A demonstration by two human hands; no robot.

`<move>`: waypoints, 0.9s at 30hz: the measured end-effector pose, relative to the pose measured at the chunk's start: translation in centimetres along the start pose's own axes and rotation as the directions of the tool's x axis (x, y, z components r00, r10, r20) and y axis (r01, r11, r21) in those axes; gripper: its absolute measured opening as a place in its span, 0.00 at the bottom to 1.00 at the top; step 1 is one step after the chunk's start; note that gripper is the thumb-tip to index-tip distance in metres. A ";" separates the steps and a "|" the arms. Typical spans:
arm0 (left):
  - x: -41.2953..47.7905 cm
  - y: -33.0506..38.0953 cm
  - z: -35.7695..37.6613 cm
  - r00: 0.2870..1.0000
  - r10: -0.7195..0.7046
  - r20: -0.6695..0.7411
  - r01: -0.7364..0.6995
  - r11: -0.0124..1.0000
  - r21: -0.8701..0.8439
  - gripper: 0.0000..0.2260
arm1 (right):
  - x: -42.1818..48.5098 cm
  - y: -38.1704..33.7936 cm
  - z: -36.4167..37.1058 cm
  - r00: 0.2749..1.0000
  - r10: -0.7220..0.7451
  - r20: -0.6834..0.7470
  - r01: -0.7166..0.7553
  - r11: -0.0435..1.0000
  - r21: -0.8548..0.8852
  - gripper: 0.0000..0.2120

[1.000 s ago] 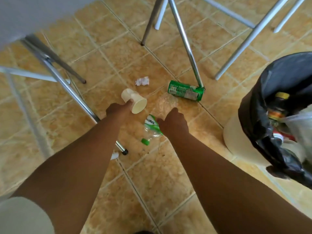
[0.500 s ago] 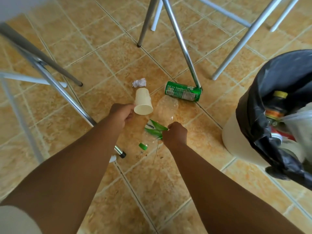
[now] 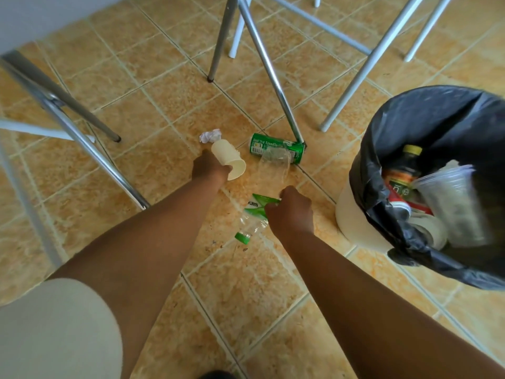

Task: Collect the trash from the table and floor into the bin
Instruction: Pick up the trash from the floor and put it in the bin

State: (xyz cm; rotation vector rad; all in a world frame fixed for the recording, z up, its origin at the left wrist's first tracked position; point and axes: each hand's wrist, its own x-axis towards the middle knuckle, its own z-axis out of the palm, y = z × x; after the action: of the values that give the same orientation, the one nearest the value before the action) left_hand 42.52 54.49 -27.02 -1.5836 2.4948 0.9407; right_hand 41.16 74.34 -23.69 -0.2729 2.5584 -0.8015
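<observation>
My left hand (image 3: 209, 168) grips a cream paper cup (image 3: 229, 159), its open mouth tilted toward me and to the right. My right hand (image 3: 291, 214) is closed on a crushed clear plastic bottle (image 3: 269, 184) at its green label, with the green cap (image 3: 242, 237) pointing down toward me. On the tiled floor beyond lie a green drink can (image 3: 276, 147) against a metal leg and a crumpled white paper (image 3: 210, 135). The bin (image 3: 355, 214), lined with a black bag (image 3: 388, 160), stands at the right and holds several pieces of trash.
Metal table and chair legs (image 3: 270, 69) cross the floor ahead and at the left (image 3: 82, 140). A white table edge (image 3: 41, 17) shows at the top left. Inside the bin are a dark bottle (image 3: 407, 165) and a clear plastic cup (image 3: 451, 203).
Both hands have risen from the floor with the cup and the bottle in them. The cup has turned so its mouth faces me. The view has shifted, showing more of the bin.
</observation>
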 end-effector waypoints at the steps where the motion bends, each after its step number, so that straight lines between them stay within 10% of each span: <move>1: -0.1 0.1 0.0 0.998 0.055 -0.016 -0.054 0.998 0.040 0.27 | -0.1 0.0 -0.2 1.000 -0.003 -0.007 0.003 1.000 0.001 0.11; 16: -1.0 -0.1 -4.9 0.923 0.228 -0.310 -0.216 0.974 0.071 0.12 | -0.6 -2.6 -3.5 0.981 -0.179 -0.079 0.179 0.984 -0.007 0.09; 27: -7.6 10.8 -10.7 0.735 0.501 -0.457 -0.580 0.813 -0.042 0.16 | -2.3 -7.5 -25.3 0.860 -0.482 -0.165 0.382 0.824 -0.418 0.17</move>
State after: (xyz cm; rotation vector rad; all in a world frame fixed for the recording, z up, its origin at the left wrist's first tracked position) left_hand 40.17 58.41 -10.68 -1.1974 3.3999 0.9723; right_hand 31.77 81.44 0.09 -0.9673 2.9416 -0.5112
